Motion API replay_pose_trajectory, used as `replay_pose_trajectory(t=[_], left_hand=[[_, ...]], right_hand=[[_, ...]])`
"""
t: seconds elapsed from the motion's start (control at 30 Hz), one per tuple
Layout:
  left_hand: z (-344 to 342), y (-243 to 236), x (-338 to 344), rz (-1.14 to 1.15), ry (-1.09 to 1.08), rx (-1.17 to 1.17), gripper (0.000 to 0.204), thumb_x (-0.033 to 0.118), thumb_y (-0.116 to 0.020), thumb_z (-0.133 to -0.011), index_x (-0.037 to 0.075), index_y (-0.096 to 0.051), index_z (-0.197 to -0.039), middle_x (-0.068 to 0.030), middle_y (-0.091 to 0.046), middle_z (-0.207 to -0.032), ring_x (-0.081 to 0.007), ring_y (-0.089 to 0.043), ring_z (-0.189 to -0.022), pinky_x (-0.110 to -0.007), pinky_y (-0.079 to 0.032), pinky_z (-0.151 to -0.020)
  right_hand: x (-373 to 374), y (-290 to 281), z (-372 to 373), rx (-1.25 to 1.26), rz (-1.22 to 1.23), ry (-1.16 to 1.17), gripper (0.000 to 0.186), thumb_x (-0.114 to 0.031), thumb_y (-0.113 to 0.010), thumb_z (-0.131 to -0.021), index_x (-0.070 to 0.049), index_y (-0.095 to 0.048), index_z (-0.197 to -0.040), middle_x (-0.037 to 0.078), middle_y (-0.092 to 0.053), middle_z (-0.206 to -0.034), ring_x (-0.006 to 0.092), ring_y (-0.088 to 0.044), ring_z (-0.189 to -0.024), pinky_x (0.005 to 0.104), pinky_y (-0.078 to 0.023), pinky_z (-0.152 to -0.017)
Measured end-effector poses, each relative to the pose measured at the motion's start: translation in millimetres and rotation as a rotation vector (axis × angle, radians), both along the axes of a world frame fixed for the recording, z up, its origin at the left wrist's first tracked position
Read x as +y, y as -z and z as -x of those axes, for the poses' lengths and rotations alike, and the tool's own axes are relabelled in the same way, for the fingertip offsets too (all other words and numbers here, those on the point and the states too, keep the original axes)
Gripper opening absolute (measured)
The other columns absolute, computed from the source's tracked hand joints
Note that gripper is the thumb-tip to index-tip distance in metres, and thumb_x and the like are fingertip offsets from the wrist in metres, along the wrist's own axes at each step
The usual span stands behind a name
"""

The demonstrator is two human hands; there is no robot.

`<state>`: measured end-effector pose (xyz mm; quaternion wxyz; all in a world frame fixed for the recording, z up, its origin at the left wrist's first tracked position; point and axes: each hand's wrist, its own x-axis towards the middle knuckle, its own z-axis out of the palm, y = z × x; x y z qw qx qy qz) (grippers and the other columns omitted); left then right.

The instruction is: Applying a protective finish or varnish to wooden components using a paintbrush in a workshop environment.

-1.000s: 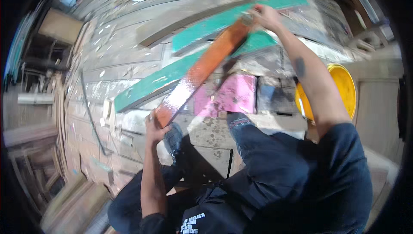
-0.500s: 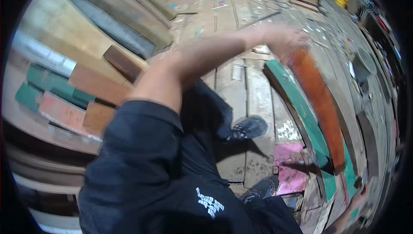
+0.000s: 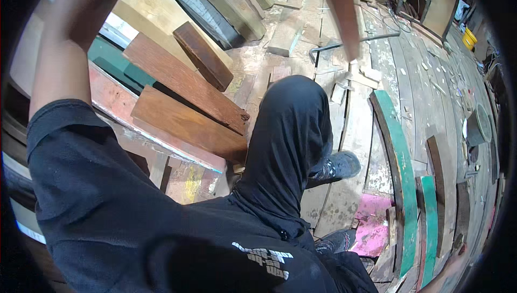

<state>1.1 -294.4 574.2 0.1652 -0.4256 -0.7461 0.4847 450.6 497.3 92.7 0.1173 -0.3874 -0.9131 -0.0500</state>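
Beyond the long green board [image 3: 401, 169], the reddish-brown board [image 3: 339, 13] is seen, pointed roughly toward it, well apart from the right hand [image 3: 459, 252] to its right. That hand's spread and hold cannot be told, nor the unseen left hand's.

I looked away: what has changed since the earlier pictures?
The reddish-brown plank, apparently the one held above the green planks, has swung away to the left. The right hand has let go of it, now low at the right; the left hand is out of view. The green planks still lie on the floor.
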Motion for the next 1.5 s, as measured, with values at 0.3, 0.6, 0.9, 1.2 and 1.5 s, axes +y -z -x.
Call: replay_pose_trajectory(t=[0.3, 0.6, 0.9, 1.2, 1.5], left_hand=[[60.7, 19.5, -172.5, -0.062, -0.562, 0.051, 0.102, 0.03, -0.091, -0.052, 0.01, -0.046, -0.141, -0.0144, -0.045, -0.137, -0.0354, -0.04, -0.133, -0.052, -0.036, -0.109], [63.0, -9.5, -308.3, -0.197, -0.734, 0.042, 0.11, 0.023, -0.095, -0.046, 0.017, -0.043, -0.143, -0.0145, -0.043, -0.142, -0.038, -0.037, -0.137, -0.054, -0.034, -0.11], [72.7, 40.3, -414.6, -0.155, -0.937, 0.279, 0.1, 0.02, -0.091, -0.051, 0.026, -0.046, -0.139, -0.0015, -0.049, -0.141, -0.0264, -0.04, -0.136, -0.065, -0.029, -0.109], [118.7, 148.3, -472.7, -0.563, -0.594, 0.79, 0.049, 0.019, -0.061, -0.087, 0.018, -0.051, -0.135, -0.0135, -0.054, -0.129, -0.0341, -0.055, -0.118, -0.05, -0.049, -0.091], [174.8, 311.4, -454.6, -1.127, -1.163, 0.208, 0.049, 0.011, -0.054, -0.091, 0.009, -0.047, -0.14, -0.0174, -0.04, -0.149, -0.0455, -0.036, -0.139, -0.051, -0.041, -0.111]], right_hand=[[-27.0, -25.0, 54.4, -0.064, 0.002, -0.03, 0.04, -0.026, -0.046, -0.103, -0.013, -0.055, -0.14, 0.01, -0.062, -0.135, 0.0291, -0.058, -0.125, 0.0362, -0.046, -0.102], [-73.3, -76.0, 123.4, -0.078, -0.063, -0.164, 0.036, -0.021, -0.049, -0.101, -0.014, -0.059, -0.135, 0.012, -0.067, -0.125, 0.0318, -0.063, -0.116, 0.0398, -0.048, -0.095], [-160.7, -91.0, 188.2, -0.098, -0.079, -0.421, 0.03, -0.009, -0.054, -0.099, -0.001, -0.062, -0.127, 0.02, -0.067, -0.121, 0.0283, -0.063, -0.115, 0.0354, -0.049, -0.097], [-133.5, -50.1, 145.0, 0.025, -0.074, -0.451, 0.028, -0.021, -0.054, -0.101, -0.001, -0.067, -0.114, 0.027, -0.067, -0.09, 0.0433, -0.066, -0.085, 0.0462, -0.049, -0.071], [-247.1, -88.9, 151.3, -0.102, -0.031, -0.645, 0.02, -0.009, -0.055, -0.096, -0.008, -0.072, -0.108, 0.004, -0.075, -0.107, 0.0243, -0.071, -0.084, 0.0338, -0.056, -0.072]])
